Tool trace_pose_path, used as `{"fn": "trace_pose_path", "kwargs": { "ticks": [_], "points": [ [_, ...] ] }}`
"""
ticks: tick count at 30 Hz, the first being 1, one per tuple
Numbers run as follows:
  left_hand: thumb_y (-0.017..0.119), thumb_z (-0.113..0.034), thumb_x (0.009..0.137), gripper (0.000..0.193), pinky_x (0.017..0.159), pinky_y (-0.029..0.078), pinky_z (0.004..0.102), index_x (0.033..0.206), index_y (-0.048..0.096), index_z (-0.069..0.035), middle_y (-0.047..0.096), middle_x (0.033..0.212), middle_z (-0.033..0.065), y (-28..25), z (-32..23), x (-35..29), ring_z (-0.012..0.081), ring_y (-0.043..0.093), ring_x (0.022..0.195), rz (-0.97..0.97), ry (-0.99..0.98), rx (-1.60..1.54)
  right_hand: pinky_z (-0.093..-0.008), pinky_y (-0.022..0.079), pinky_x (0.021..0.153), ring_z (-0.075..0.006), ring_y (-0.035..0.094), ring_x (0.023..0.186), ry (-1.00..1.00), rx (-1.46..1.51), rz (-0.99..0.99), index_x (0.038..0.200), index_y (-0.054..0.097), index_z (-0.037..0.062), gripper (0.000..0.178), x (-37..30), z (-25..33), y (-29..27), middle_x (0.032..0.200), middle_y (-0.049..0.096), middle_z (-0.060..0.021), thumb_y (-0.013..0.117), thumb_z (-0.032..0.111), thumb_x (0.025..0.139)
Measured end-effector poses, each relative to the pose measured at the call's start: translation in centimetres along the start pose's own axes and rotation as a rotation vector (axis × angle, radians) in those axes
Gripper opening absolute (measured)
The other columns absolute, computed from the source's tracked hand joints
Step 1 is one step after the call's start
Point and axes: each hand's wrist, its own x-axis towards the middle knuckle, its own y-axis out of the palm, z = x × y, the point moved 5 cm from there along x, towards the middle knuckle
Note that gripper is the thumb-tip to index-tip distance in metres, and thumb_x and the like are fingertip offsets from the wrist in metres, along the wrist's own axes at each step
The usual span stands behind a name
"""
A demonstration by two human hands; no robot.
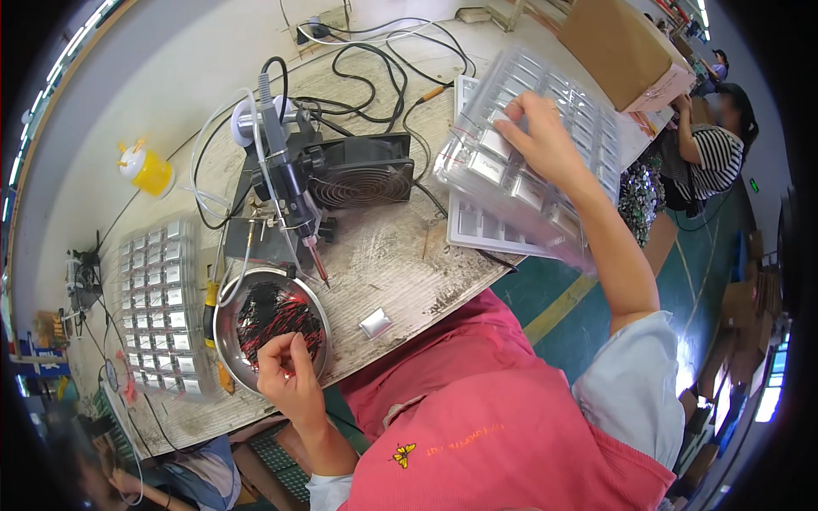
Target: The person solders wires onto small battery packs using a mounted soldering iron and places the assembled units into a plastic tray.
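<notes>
My left hand (pixel 291 380) is over the near rim of a round metal bowl (pixel 223 317), fingers pinched together. The bowl holds a heap of short red and black wires (pixel 271 317); whatever the fingertips hold is too small to make out. My right hand (pixel 545 140) is above a clear plastic tray (pixel 558 77) at the right, thumb and curled forefinger close together near its left part. Flat silver rectangular pieces (pixel 486 166) fill the tray's pockets, a few thin red wires showing at its left edge. One loose silver piece (pixel 375 323) lies on the bench near its front edge.
A soldering iron (pixel 298 200) on a stand points down beside the bowl, a black fan (pixel 362 170) behind it. Stacked filled trays (pixel 158 311) stand left, near a yellow bottle (pixel 149 170). A white tray (pixel 477 223), cables and a cardboard box (pixel 626 51) are right. Other people sit nearby.
</notes>
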Motion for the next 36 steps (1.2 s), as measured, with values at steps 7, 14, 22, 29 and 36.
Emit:
{"fn": "trace_pose_path", "kwargs": {
  "ticks": [7, 14, 22, 29, 36],
  "points": [
    [0.064, 0.0, 0.085, 0.005, 0.055, 0.041, 0.0194, 0.088, 0.061, 0.002, 0.06, 0.074, 0.002, 0.1, -0.4, -0.1, 0.0058, 0.05, 0.06, -0.041, 0.049, -0.011, -0.0367, 0.039, 0.08, -0.0267, 0.047, 0.089, 0.096, 0.074, 0.079, 0.089, 0.049, 0.0015, 0.025, 0.2, -0.6, 0.1, 0.087, 0.053, -0.0122, 0.067, 0.018, 0.082],
    [0.063, -0.002, 0.086, 0.006, 0.057, 0.041, 0.0206, 0.089, 0.06, 0.001, 0.059, 0.075, 0.0032, -0.7, -1.9, -0.2, 0.007, 0.051, 0.062, -0.094, 0.145, 0.04, -0.0328, 0.041, 0.079, -0.0218, 0.048, 0.086, 0.069, 0.164, -0.016, 0.088, 0.047, 0.0021, 0.019, -0.7, 0.0, -1.3, 0.085, 0.051, -0.0089, 0.062, 0.014, 0.085],
    [0.062, 0.0, 0.084, 0.003, 0.058, 0.039, 0.0212, 0.086, 0.059, 0.0, 0.058, 0.075, 0.0031, -0.2, -2.0, -1.5, 0.0084, 0.05, 0.063, -0.019, 0.105, -0.108, -0.0323, 0.045, 0.072, -0.0234, 0.053, 0.078, -0.118, 0.794, 0.26, 0.083, 0.045, 0.0046, 0.019, -6.6, 10.2, -2.3, 0.09, 0.051, -0.0092, 0.064, 0.001, 0.079],
    [0.068, 0.003, 0.078, 0.027, 0.055, 0.038, 0.0206, 0.104, 0.059, 0.0, 0.058, 0.077, 0.0044, 3.7, -4.5, -3.5, 0.0066, 0.046, 0.06, 0.501, 0.014, -0.174, -0.0372, 0.045, 0.063, -0.0291, 0.053, 0.076, -0.382, 0.931, 0.782, 0.087, 0.04, 0.0044, 0.018, -13.2, 16.0, 4.2, 0.094, 0.048, -0.0121, 0.057, 0.001, 0.083],
    [0.063, 0.005, 0.083, 0.013, 0.055, 0.041, 0.0206, 0.095, 0.059, 0.002, 0.059, 0.078, 0.0049, 4.0, -4.0, -3.9, 0.0068, 0.053, 0.062, 0.533, -0.016, -0.244, -0.0362, 0.044, 0.061, -0.0294, 0.051, 0.073, -0.371, 1.008, 0.746, 0.084, 0.039, 0.0027, 0.018, -14.4, 16.5, 5.6, 0.094, 0.047, -0.0131, 0.057, -0.001, 0.083]
  ]
}}
